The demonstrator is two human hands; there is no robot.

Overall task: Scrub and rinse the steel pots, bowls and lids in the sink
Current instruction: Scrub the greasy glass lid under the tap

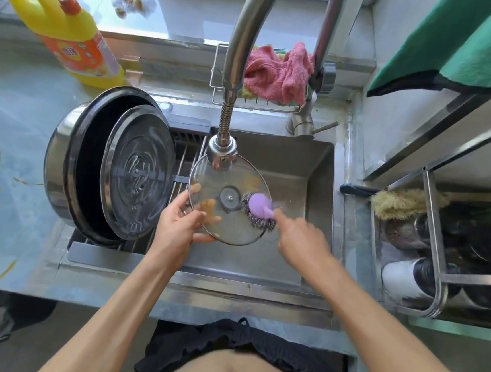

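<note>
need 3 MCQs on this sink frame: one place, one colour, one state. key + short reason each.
1. Where does the pink cloth lie?
A. in the wire rack behind the tap
B. in the sink basin
C. on the left counter

2. What colour is the handle of the wire scrubber?
A. green
B. lilac
C. red

3. What is the left hand doing?
A. resting open on the counter
B. turning the tap lever
C. holding the glass lid by its rim

Key: 1 A, the cloth is heaped in the wire rack at the back edge of the sink. 2 B, the handle in the right hand is lilac. 3 C, the thumb and fingers pinch the left rim of the glass lid, held tilted over the basin below the spray head.
</note>
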